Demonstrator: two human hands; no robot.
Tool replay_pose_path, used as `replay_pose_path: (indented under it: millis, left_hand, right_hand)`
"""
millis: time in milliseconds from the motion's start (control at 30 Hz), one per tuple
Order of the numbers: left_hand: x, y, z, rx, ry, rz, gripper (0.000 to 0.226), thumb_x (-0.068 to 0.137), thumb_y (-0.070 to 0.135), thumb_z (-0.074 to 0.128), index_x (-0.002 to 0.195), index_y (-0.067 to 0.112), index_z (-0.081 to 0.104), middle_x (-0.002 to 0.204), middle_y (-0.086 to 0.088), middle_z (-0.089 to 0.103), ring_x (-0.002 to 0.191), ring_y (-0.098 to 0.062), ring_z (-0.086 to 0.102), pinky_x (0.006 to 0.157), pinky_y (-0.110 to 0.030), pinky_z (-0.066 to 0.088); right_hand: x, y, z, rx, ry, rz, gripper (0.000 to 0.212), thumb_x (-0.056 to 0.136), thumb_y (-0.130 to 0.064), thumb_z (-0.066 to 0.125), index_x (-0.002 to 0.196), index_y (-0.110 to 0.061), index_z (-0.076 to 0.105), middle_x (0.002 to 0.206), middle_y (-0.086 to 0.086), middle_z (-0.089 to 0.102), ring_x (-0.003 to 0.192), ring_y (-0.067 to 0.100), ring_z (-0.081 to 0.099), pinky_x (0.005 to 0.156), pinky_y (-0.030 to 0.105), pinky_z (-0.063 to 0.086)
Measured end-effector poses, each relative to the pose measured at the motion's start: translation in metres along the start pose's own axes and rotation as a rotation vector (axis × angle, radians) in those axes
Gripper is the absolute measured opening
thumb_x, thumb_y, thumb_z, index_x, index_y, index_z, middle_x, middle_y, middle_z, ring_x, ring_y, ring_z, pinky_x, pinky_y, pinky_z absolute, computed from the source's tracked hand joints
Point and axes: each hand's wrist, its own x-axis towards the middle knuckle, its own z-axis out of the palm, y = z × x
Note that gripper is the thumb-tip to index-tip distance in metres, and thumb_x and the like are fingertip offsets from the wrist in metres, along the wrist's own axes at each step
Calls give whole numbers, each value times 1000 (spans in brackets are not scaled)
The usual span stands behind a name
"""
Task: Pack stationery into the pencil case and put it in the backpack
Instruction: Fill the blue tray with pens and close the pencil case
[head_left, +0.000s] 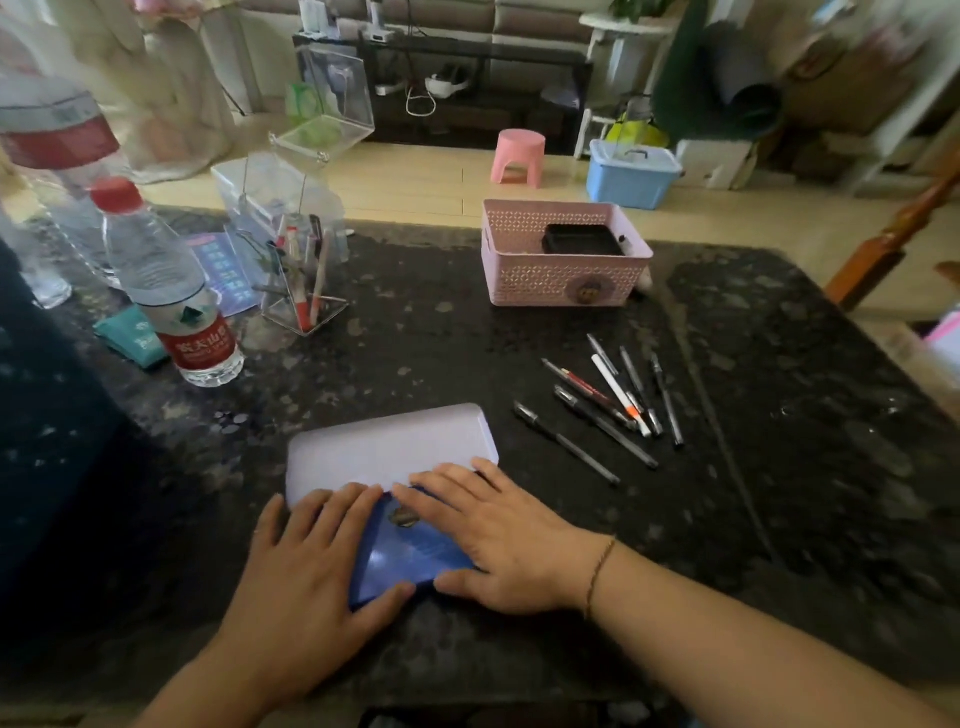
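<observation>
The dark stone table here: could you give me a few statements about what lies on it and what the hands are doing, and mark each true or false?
1. Both hands rest on the blue rectangular pencil case. True: the left hand and the right hand lie on it with fingers flat.
2. The loose pens are already inside the case. False: they lie bare on the dark stone table, to the right of it.
3. The pink perforated plastic basket stands beyond the pens. True.
4. The clear water bottle with the red label lies on its side. False: it stands upright, cap on.
</observation>
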Motion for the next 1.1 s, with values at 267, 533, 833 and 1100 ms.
replay_pose_path:
  millis: [267,533,833,1100]
  left_hand:
    - [3,2,1,70,-61,-8,83,85,78,24,136,15,48,131,-4,58,118,-26,51,99,-63,37]
    - [3,0,0,-9,-70,-3,84,86,79,26,136,15,48,133,-2,58,123,-24,52,106,-55,36]
    - [2,0,-2,-179,-23,-50,92,75,89,23,141,29,41,144,8,47,137,-16,38,118,-45,18]
    - [-15,-11,-3,-400,103,-59,92,74,84,48,149,40,16,146,24,23,137,-1,22,118,-42,12]
  right_hand:
    - [-1,-6,-2,49,21,28,76,91,-51,42,150,-34,-4,159,-3,11,145,17,5,118,43,-2]
    - [-8,6,1,72,111,26,80,86,-56,48,149,-32,5,154,-5,26,139,17,24,115,46,15]
    - [-14,26,0,239,428,170,58,85,-51,54,136,-26,47,142,-7,47,139,13,28,115,29,19]
    - [-33,101,-3,85,346,790,34,81,-38,70,106,-15,70,99,2,62,101,24,58,89,34,45]
